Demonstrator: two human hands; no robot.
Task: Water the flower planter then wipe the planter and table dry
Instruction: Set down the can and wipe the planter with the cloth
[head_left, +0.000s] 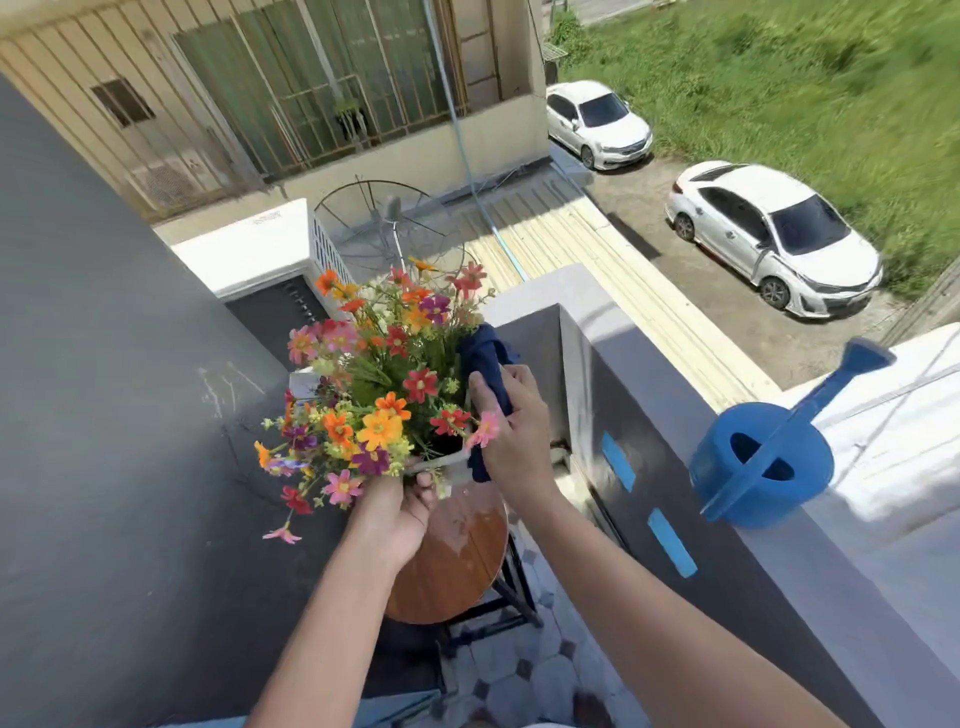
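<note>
A planter full of orange, red, pink and purple flowers (379, 384) stands on a small round wooden table (457, 561). Only the planter's pale rim (441, 462) shows below the blooms. My left hand (397, 512) grips that rim at its near side. My right hand (511, 421) holds a dark blue cloth (485, 358) pressed against the planter's right side. Water glistens on the bare tabletop. A blue plastic watering can (763, 462) sits on the balcony wall to the right, well away from both hands.
A grey wall (104, 415) closes in on the left and the balcony parapet (675, 415) with blue tape strips on the right. Tiled floor (524, 670) lies below the table's black frame. Beyond are a satellite dish, a neighbouring house and two white cars far below.
</note>
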